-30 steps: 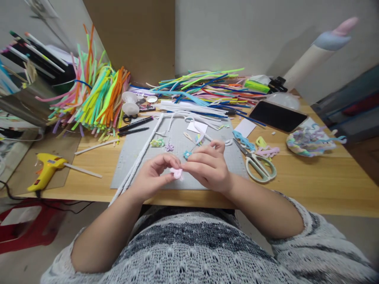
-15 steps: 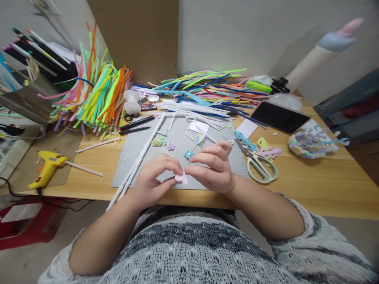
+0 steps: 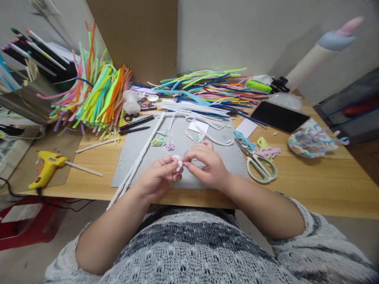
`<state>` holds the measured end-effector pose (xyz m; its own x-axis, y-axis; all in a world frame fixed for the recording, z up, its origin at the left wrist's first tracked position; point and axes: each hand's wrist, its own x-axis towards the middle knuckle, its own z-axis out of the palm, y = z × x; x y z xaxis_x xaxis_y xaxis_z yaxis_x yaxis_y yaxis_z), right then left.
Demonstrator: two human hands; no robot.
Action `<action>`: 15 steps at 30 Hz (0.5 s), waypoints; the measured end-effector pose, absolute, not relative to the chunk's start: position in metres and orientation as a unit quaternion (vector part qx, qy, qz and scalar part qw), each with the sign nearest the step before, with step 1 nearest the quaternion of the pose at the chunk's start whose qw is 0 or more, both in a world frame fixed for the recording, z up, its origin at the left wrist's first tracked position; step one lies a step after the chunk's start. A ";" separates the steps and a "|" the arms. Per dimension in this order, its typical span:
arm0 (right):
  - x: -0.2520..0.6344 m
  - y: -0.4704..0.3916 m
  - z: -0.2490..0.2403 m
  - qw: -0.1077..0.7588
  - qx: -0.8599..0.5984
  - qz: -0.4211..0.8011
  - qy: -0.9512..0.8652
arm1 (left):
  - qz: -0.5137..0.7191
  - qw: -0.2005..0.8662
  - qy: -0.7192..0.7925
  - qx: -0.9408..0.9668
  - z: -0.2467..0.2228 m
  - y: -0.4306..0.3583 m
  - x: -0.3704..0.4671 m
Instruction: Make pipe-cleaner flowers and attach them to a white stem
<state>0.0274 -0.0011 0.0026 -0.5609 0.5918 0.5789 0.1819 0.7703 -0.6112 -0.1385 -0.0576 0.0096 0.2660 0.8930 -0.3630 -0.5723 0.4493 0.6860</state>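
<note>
Fingertips of both hands meet low in the centre of the frame, over the near edge of the grey mat [image 3: 142, 157]. The left hand [image 3: 155, 179] pinches a small pink chenille shape [image 3: 178, 161] between thumb and forefinger; the right hand [image 3: 207, 167] nips its other side, its grip closed on the same piece. Shaping it well probably means holding one side firm while bending with the other in small turns. Further up the mat lie tiny finished flowers [image 3: 169, 146], scissors [image 3: 260, 167] to the right, and heaps of coloured stems [image 3: 207, 88] at the back of the desk [image 3: 310, 189].
</note>
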 end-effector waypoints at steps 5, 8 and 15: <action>0.026 0.001 0.000 0.394 -0.238 0.313 -0.831 | 0.473 0.772 0.377 0.197 0.010 -0.055 -0.141; 0.026 0.001 0.000 0.396 -0.236 0.313 -0.830 | 0.479 0.764 0.385 0.197 0.008 -0.055 -0.140; 0.025 -0.001 0.001 0.378 -0.256 0.287 -0.842 | 0.508 0.702 0.430 0.253 0.008 -0.056 -0.136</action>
<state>0.0247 -0.0009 0.0005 -0.5826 0.6488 0.4895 0.2146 0.7037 -0.6773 -0.1364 -0.0563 0.0081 0.1138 0.9314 -0.3458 -0.4957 0.3549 0.7927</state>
